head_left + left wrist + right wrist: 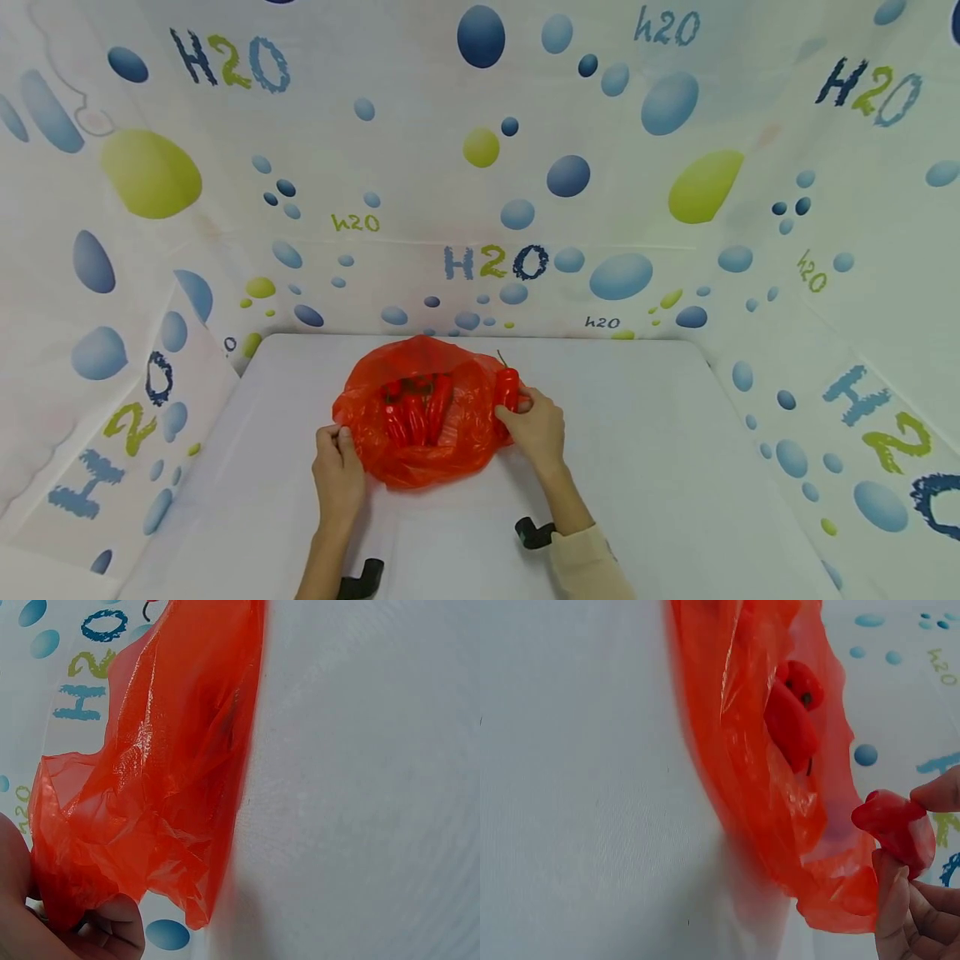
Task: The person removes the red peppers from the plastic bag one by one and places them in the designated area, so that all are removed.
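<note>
A red plastic bag [465,450] lies with its mouth spread on the white table, and several red peppers [413,414] show inside it. My left hand [339,473] pinches the bag's left edge; in the left wrist view the thin plastic [172,765] is bunched between thumb and fingers. At the bag's right side my right hand [537,427] holds one red pepper [507,390] upright, its thin stem pointing up. The right wrist view shows this pepper [900,831] between thumb and fingers, beside the bag's rim [840,900].
Black wrist-worn devices [534,533] sit at both wrists, close over the white table [660,467]. Walls of white cloth [420,167] printed with blue and green drops and H2O lettering stand behind the table and at both sides.
</note>
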Motion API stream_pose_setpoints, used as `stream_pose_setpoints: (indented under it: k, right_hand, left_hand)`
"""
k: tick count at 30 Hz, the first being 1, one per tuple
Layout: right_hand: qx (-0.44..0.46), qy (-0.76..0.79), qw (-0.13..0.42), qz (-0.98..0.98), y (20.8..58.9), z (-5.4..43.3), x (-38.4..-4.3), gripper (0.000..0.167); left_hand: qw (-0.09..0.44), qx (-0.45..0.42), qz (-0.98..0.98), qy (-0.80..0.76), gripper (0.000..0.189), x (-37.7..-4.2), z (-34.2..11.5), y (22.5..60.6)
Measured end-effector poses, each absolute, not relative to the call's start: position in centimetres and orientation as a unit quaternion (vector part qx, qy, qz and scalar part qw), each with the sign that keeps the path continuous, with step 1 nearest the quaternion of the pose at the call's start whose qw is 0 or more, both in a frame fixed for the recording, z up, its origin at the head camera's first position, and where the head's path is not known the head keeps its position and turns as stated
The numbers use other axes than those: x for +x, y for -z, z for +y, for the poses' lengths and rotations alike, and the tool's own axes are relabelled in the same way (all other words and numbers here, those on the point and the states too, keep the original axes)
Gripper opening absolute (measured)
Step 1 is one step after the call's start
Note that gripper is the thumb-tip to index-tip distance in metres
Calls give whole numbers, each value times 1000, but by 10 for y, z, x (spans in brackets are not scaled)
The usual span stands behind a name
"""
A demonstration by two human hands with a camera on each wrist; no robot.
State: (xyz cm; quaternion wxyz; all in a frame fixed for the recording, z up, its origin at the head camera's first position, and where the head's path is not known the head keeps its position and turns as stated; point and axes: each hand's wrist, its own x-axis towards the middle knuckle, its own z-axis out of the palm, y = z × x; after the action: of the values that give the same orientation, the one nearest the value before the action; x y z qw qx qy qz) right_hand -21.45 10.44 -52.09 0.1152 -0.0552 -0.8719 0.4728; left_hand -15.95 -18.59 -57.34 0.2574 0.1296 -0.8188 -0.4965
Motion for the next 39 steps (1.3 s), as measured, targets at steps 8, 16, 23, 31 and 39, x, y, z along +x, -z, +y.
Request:
stream_pose_setpoints:
  k: [8,16,23,31,39]
  right_hand:
    - [-82,-450,97,-884,525,117,-219,45]
    - [-93,-453,93,-881,526,129,-222,46]
    - [-109,-441,93,-886,534,142,-228,48]
    - [-117,-422,92,-894,539,158,-235,49]
    - [-130,-411,84,-899,541,174,-242,50]
  left_hand:
    - [260,131,-821,492,27,-159,-184,572]
    - [261,130,-818,495,27,-159,-185,573]
    - [261,128,-818,496,27,-160,-186,574]
    - [255,133,-819,496,26,-159,-187,574]
    - [248,134,-819,499,26,-159,-185,573]
